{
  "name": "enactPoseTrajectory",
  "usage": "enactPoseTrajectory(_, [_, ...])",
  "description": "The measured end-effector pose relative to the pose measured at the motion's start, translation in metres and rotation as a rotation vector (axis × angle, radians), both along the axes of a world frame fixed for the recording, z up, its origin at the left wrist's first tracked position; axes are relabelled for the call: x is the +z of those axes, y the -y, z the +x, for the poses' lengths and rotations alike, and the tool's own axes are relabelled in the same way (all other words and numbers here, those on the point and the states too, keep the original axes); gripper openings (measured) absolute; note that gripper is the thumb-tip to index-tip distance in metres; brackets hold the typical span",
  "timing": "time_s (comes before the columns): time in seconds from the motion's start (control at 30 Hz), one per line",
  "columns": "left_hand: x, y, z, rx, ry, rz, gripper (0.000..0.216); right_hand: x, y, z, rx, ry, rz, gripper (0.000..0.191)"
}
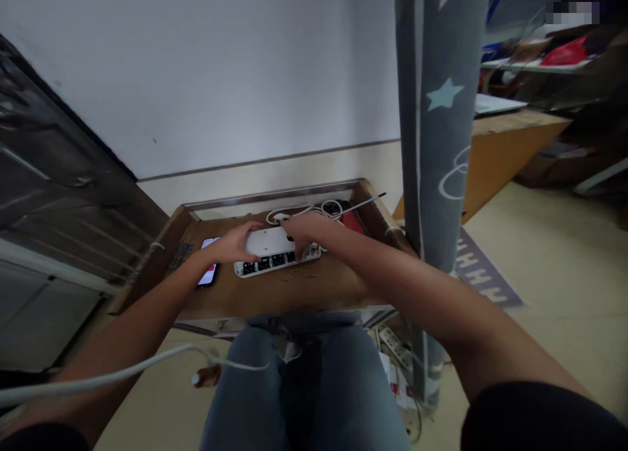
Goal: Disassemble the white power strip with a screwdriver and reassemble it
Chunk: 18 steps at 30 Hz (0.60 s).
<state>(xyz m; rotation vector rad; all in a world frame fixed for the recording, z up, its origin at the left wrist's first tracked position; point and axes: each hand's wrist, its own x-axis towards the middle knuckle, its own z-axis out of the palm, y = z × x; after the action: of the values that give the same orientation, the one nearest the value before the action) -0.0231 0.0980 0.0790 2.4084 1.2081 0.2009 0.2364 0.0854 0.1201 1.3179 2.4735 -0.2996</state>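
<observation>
A white power strip cover [267, 241], flat and with small holes, is held level between my two hands. My left hand [236, 243] grips its left end, fingers at the far edge and thumb at the near one. My right hand [307, 232] is closed round its right end and hides part of it. Just below the cover, the opened power strip base [250, 268] lies on the wooden desk [265, 297], its black inner parts showing. Several small screws [295, 271] are scattered on the near side of the base. Whether cover and base touch, I cannot tell.
A phone [210, 268] with a lit screen lies left of the base. Behind my hands are a coiled white cable [314, 209] and a thin rod [366, 201]. Raised boards edge the desk. A grey curtain [436, 176] hangs at right; another power strip [396, 347] is below.
</observation>
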Motion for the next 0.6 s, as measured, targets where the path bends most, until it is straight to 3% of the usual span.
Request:
enactPoseTrajectory(0.13, [0.005,0.013,-0.003,0.054,0.047,0.008,0.088,0.000,-0.008,0.006,0.055,-0.048,0.010,0.055])
enactPoseTrajectory(0.37, [0.010,0.046,-0.006,0.127,0.062,0.048,0.088,0.010,-0.003,0.011,0.103,-0.105,0.039,0.077])
enactPoseTrajectory(0.6, [0.001,0.057,0.007,0.113,0.036,-0.043,0.086,-0.005,0.007,0.012,0.099,-0.078,0.015,0.062])
